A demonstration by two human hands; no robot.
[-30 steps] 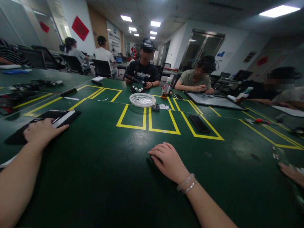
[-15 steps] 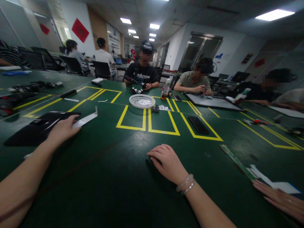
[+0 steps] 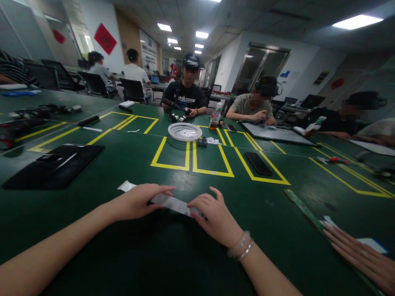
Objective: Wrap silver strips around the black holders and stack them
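Observation:
A long, thin white strip with faint greyish marks lies across the middle, close above the green table. My left hand is round its left part, thumb and fingers to either side, and the strip's white end sticks out behind the hand. At the right end, my right hand has its thumb and fingers on the strip, with the index finger raised; a small greyish part shows beneath those fingers. Whether the strip touches the table, I cannot tell. A black flat panel-like stand rests to the left of my left hand.
A black phone lies inside yellow tape lines. Beyond is a white basket, near a bottle. Another person's hand is at right on a long green board. Several people sit around the table.
My left hand has come from the black panel to the middle, bringing the white strip. My right hand has taken its right end. The other person's hand at right has shifted slightly left.

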